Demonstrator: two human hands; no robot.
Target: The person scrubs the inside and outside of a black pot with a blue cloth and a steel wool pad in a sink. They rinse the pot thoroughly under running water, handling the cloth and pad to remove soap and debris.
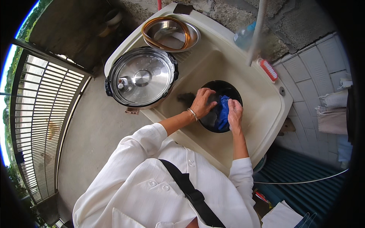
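Note:
A round black pot (229,86) sits in the beige sink basin. My right hand (235,114) is closed on a crumpled blue cloth (223,116) at the pot's right side. My left hand (204,103), with a bracelet at the wrist, reaches over the pot's left side. Its fingers are bent and apart, close to the cloth, and I see nothing in them. Beside that wrist, a dark, fuzzy scrubber-like clump (186,98) lies in the basin.
On the sink's left ledge rests a shiny pressure-cooker lid (142,78); beyond it is a steel bowl (194,37) with a brown ring. A grey hose (259,30) hangs at the back. A red brush (268,70) and a blue bottle (245,35) stand near the rim.

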